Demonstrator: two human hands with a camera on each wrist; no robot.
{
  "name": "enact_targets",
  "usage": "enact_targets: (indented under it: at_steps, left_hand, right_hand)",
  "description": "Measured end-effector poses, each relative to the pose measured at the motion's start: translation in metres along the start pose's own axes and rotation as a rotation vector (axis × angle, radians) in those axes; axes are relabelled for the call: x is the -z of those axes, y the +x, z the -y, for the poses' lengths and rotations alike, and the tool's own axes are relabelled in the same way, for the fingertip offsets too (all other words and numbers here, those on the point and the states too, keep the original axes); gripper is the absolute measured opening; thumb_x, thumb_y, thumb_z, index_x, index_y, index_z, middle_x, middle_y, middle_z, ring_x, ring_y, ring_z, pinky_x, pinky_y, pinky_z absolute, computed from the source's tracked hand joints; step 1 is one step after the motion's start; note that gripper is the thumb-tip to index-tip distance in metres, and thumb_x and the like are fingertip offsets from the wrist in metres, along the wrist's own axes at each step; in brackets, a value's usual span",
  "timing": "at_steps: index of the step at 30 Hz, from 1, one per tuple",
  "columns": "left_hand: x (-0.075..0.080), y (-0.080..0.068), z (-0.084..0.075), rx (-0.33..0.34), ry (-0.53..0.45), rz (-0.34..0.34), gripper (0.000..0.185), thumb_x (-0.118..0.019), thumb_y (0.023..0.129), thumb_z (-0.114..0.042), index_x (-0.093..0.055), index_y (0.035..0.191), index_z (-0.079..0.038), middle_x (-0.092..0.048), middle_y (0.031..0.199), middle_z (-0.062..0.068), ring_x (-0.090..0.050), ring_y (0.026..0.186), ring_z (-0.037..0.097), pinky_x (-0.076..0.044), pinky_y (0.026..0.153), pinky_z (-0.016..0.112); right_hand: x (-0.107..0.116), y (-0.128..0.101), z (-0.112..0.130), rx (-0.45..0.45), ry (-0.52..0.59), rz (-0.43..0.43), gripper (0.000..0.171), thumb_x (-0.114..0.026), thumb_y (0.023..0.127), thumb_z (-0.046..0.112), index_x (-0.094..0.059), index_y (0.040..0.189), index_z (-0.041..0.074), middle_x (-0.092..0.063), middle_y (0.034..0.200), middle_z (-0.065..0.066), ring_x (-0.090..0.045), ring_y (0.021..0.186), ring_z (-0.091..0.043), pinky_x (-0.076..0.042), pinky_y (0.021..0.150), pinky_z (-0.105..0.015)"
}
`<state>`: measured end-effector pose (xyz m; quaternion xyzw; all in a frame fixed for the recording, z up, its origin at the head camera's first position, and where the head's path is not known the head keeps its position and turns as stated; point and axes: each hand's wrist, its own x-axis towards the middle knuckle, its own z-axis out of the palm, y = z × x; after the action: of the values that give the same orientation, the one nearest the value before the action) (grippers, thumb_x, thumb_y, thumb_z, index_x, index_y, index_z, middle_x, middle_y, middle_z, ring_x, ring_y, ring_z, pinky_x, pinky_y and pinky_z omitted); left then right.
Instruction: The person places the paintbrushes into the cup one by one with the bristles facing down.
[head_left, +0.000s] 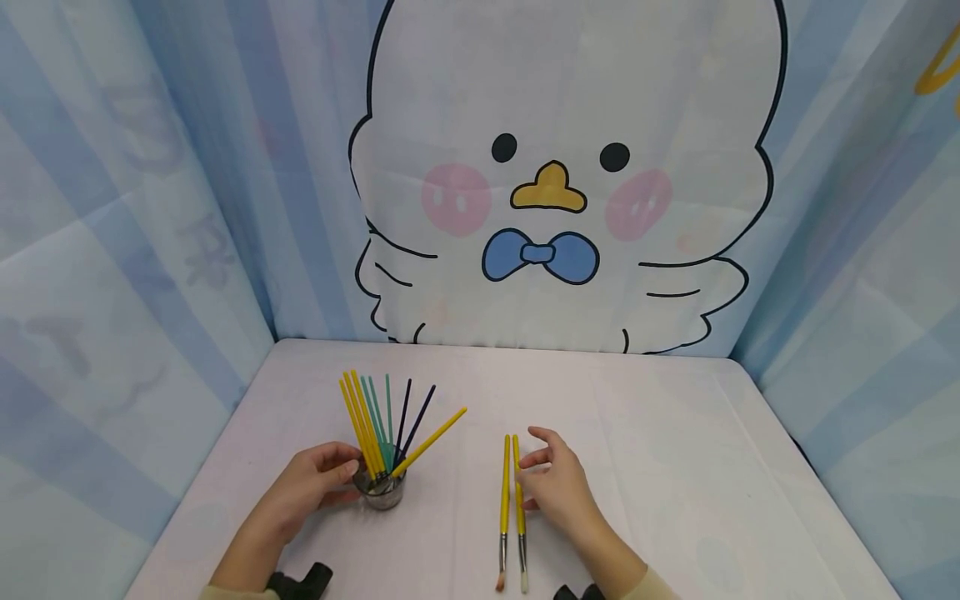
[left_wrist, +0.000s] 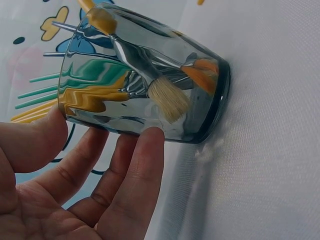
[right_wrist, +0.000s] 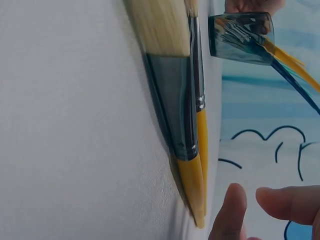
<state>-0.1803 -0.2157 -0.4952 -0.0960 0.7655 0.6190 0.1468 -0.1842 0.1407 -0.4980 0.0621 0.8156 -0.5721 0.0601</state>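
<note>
A clear glass (head_left: 382,493) stands on the table, holding several paintbrushes with yellow, green and dark handles. My left hand (head_left: 315,483) is at its left side; in the left wrist view the fingertips (left_wrist: 152,136) touch the glass wall and the thumb lies by the rim. To the right, two yellow-handled paintbrushes lie side by side, bristles towards me: a left brush (head_left: 505,492) and a right brush (head_left: 519,500). My right hand (head_left: 558,483) is over the right brush's handle, its thumb and forefinger apart with nothing between them.
The white-covered table (head_left: 660,467) extends right of my right hand. Behind it hangs a curtain (head_left: 555,308) with a cartoon bird, and striped blue curtains (head_left: 150,250) flank the sides. One yellow-handled brush (head_left: 435,437) leans far out of the glass to the right.
</note>
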Motion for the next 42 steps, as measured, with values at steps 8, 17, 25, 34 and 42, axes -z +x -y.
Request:
enact_targets:
  at_steps: [8, 17, 25, 34, 42]
  left_hand:
    - [0.000, 0.001, 0.000, 0.007, 0.006, -0.008, 0.028, -0.064, 0.108, -0.010, -0.066, 0.130, 0.007, -0.069, 0.131, 0.022, -0.070, 0.110, 0.023, -0.068, 0.092, 0.045]
    - [-0.002, 0.001, 0.000, 0.011, 0.005, -0.009, 0.028, -0.063, 0.108, -0.009, -0.065, 0.131, 0.007, -0.069, 0.132, 0.023, -0.070, 0.110, 0.023, -0.068, 0.092, 0.045]
    - [-0.002, 0.002, -0.001, 0.012, 0.008, -0.003, 0.029, -0.063, 0.108, -0.011, -0.065, 0.132, 0.007, -0.068, 0.133, 0.023, -0.070, 0.111, 0.023, -0.068, 0.092, 0.045]
    - [-0.002, 0.003, 0.000, 0.020, 0.012, -0.008, 0.030, -0.063, 0.108, -0.010, -0.064, 0.133, 0.007, -0.068, 0.134, 0.023, -0.070, 0.110, 0.022, -0.068, 0.093, 0.045]
    - [-0.002, 0.003, 0.001, 0.024, 0.013, -0.015, 0.029, -0.063, 0.108, -0.010, -0.064, 0.133, 0.006, -0.068, 0.134, 0.023, -0.069, 0.110, 0.022, -0.068, 0.092, 0.044]
  right_hand:
    - [0.004, 0.004, -0.003, -0.070, -0.115, 0.021, 0.076, -0.079, 0.086, -0.003, -0.050, 0.156, 0.006, -0.066, 0.099, -0.011, -0.065, 0.070, -0.020, -0.062, 0.052, -0.033]
    - [0.002, 0.007, -0.004, -0.125, -0.203, 0.034, 0.075, -0.083, 0.085, 0.001, -0.052, 0.154, 0.007, -0.066, 0.092, -0.007, -0.062, 0.064, -0.018, -0.061, 0.050, -0.029]
    - [-0.002, 0.014, -0.006, -0.096, -0.312, 0.030, 0.072, -0.086, 0.083, 0.004, -0.056, 0.148, 0.005, -0.062, 0.081, -0.004, -0.058, 0.047, -0.014, -0.051, 0.045, -0.022]
    - [-0.005, 0.015, -0.008, -0.058, -0.405, 0.034, 0.068, -0.082, 0.081, 0.000, -0.059, 0.144, 0.004, -0.061, 0.077, -0.003, -0.059, 0.048, -0.013, -0.047, 0.046, -0.023]
    - [-0.006, 0.013, -0.004, -0.048, -0.433, 0.028, 0.066, -0.078, 0.078, -0.003, -0.061, 0.141, 0.002, -0.061, 0.075, -0.002, -0.058, 0.050, -0.014, -0.047, 0.047, -0.023]
